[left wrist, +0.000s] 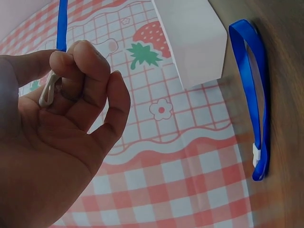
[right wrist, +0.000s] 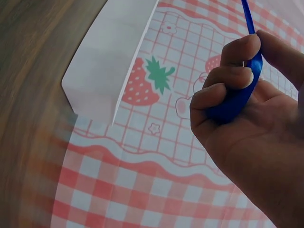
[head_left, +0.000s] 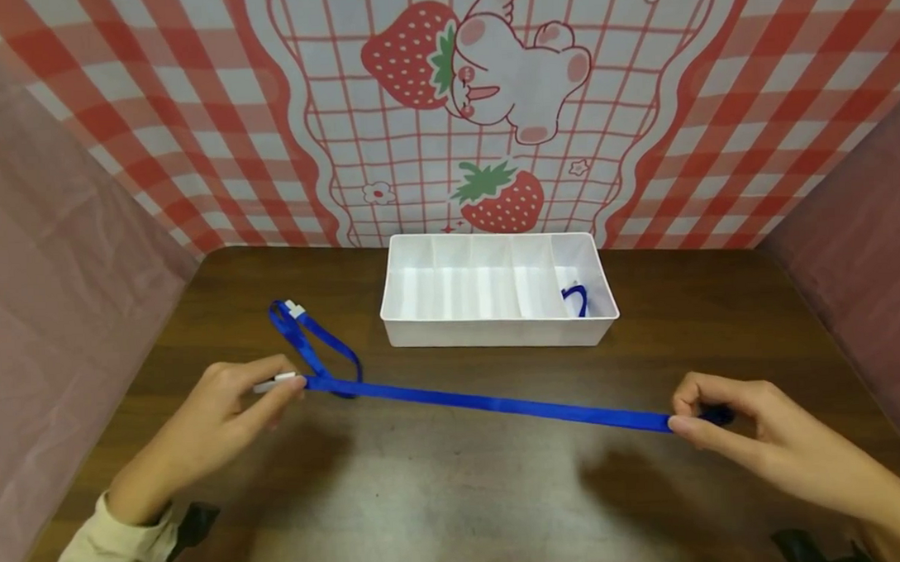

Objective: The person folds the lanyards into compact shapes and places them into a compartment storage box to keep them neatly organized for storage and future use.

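A blue lanyard (head_left: 499, 404) is stretched nearly straight between the two hands, above the table. At its left end the left hand (head_left: 235, 412) pinches the strap between thumb and fingers, and a whitish clip (left wrist: 49, 90) rests against the palm in the left wrist view. The right hand (head_left: 761, 444) pinches the other end; in the right wrist view its curled fingers hold a gathered fold of blue strap (right wrist: 232, 105). A second blue lanyard (left wrist: 247, 78), looped and with a white buckle (head_left: 295, 309), lies on the table beyond the left hand.
A white divided tray (head_left: 489, 332) stands at the back of the brown table (head_left: 457, 496). In its rightmost compartment lies a blue strap loop (head_left: 583, 299). Behind it rises a red-and-white checked cloth (head_left: 215, 157) with strawberry prints; pinkish cloth (head_left: 55, 270) hangs at the sides.
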A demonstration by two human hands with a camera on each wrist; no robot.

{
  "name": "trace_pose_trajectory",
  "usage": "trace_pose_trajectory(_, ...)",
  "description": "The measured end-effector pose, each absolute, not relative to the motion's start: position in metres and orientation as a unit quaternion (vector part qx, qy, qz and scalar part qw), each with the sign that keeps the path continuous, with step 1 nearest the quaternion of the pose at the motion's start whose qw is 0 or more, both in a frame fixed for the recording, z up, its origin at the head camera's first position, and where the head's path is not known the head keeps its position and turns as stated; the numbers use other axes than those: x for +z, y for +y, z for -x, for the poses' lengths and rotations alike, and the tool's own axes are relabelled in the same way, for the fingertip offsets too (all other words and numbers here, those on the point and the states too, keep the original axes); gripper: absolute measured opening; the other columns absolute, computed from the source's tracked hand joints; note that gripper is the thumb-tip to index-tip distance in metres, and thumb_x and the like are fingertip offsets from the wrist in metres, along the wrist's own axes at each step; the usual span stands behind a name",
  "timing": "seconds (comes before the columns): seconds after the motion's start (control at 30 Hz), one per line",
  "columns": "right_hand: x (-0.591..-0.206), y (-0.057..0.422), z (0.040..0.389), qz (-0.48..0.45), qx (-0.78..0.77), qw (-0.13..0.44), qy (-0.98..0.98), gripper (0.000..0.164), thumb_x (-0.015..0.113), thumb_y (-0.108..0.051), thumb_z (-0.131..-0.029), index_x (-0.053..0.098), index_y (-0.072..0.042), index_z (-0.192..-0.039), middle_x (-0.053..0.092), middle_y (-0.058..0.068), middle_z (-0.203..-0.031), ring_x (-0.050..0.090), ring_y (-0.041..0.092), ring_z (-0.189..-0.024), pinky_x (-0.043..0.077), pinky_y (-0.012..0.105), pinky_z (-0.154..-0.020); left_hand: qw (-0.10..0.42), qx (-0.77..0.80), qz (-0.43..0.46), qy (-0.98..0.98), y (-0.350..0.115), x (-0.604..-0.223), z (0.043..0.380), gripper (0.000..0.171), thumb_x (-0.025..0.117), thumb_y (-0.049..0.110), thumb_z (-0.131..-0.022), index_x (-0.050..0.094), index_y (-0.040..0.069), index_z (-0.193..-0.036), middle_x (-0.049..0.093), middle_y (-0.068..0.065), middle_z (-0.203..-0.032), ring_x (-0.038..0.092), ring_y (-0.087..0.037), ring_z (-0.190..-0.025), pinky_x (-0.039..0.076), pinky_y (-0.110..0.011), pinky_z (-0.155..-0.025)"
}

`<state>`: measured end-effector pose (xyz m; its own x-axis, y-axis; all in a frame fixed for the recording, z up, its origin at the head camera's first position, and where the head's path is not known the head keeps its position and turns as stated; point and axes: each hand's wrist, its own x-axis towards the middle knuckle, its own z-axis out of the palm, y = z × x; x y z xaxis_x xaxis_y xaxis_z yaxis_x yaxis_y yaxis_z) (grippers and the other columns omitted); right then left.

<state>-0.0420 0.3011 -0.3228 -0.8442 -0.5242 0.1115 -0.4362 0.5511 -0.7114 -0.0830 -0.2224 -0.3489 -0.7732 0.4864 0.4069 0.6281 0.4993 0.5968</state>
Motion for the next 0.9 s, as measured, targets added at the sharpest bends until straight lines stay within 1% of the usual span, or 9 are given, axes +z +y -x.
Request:
trace_pose_trajectory(0.07,-0.323,0.306,0.042,0.274,-0.395,0.062,0.875,0.025,0.061,0.006,-0.095,0.062,-0.019,-0.100,0.056,-0.005,-0.080,0.051,0.012,-0.067,0.042,0.027,-0.053,0.095,-0.379,0.322,-0.862,-0.223,-0.348,0.083,0.031,0.063,-0.003,-0.094,0.056,0.026,-0.084,0.049,0.016,-0.061,0.046,0.002,-0.050,0.040,-0.016,-0.049)
trace_pose_trajectory(0.23,-0.323,0.317,0.040,0.249,-0.403,0.048,0.880,0.028,0.061,0.008,-0.093,0.068,-0.016,-0.105,0.061,-0.002,-0.083,0.055,0.013,-0.070,0.043,0.029,-0.053,0.097,-0.376,0.320,-0.864,-0.224,-0.347,0.082,0.031,0.063,-0.003,-0.094,0.056,0.026,-0.084,0.049,0.015,-0.061,0.046,0.002,-0.050,0.040,-0.015,-0.049)
trace_pose_trajectory(0.33,-0.322,0.321,0.039,0.240,-0.403,0.035,0.883,0.029,0.063,0.010,-0.091,0.070,-0.014,-0.105,0.064,-0.003,-0.083,0.058,0.013,-0.073,0.044,0.029,-0.057,0.094,-0.374,0.320,-0.865,-0.224,-0.347,0.082,0.030,0.063,-0.002,-0.094,0.057,0.025,-0.085,0.049,0.015,-0.061,0.046,0.002,-0.050,0.040,-0.016,-0.049)
trace_pose_trajectory(0.43,-0.322,0.326,0.039,0.240,-0.407,0.025,0.881,0.030,0.062,0.013,-0.091,0.070,-0.011,-0.107,0.066,-0.001,-0.084,0.060,0.013,-0.076,0.046,0.028,-0.061,0.091,-0.372,0.318,-0.867,-0.225,-0.347,0.082,0.029,0.063,-0.002,-0.095,0.057,0.025,-0.085,0.049,0.015,-0.061,0.047,0.002,-0.050,0.041,-0.016,-0.049)
trace_pose_trajectory(0.5,-0.322,0.329,0.038,0.233,-0.410,0.020,0.882,0.029,0.061,0.014,-0.091,0.070,-0.009,-0.108,0.066,0.000,-0.084,0.062,0.014,-0.076,0.049,0.027,-0.063,0.091,-0.371,0.315,-0.869,-0.226,-0.347,0.082,0.029,0.062,-0.002,-0.095,0.058,0.025,-0.086,0.050,0.015,-0.061,0.047,0.002,-0.050,0.041,-0.016,-0.049)
trace_pose_trajectory(0.63,-0.324,0.336,0.038,0.219,-0.427,0.007,0.877,0.028,0.057,0.017,-0.091,0.066,-0.005,-0.107,0.066,0.002,-0.085,0.063,0.015,-0.074,0.051,0.027,-0.062,0.094,-0.366,0.309,-0.873,-0.227,-0.347,0.083,0.028,0.062,-0.002,-0.095,0.059,0.025,-0.086,0.050,0.015,-0.062,0.048,0.001,-0.050,0.041,-0.016,-0.049)
trace_pose_trajectory(0.7,-0.327,0.341,0.039,0.230,-0.472,0.004,0.851,0.029,0.054,0.023,-0.089,0.063,0.001,-0.106,0.064,0.005,-0.086,0.062,0.017,-0.074,0.050,0.027,-0.062,0.094,-0.364,0.307,-0.874,-0.227,-0.347,0.083,0.028,0.062,-0.001,-0.095,0.059,0.025,-0.086,0.050,0.016,-0.061,0.048,0.001,-0.050,0.041,-0.016,-0.049)
trace_pose_trajectory(0.8,-0.331,0.348,0.041,0.246,-0.537,0.014,0.807,0.029,0.048,0.028,-0.088,0.059,0.006,-0.105,0.061,0.010,-0.090,0.061,0.019,-0.077,0.050,0.028,-0.063,0.087,-0.366,0.307,-0.874,-0.227,-0.346,0.083,0.028,0.062,-0.001,-0.096,0.059,0.025,-0.087,0.050,0.016,-0.062,0.048,0.001,-0.050,0.042,-0.017,-0.049)
trace_pose_trajectory(0.9,-0.332,0.354,0.041,0.242,-0.549,0.026,0.799,0.030,0.046,0.029,-0.089,0.059,0.008,-0.105,0.061,0.011,-0.094,0.062,0.019,-0.081,0.053,0.027,-0.067,0.081,-0.368,0.308,-0.874,-0.226,-0.346,0.083,0.027,0.061,0.000,-0.096,0.059,0.025,-0.087,0.050,0.015,-0.062,0.048,0.001,-0.050,0.042,-0.017,-0.049)
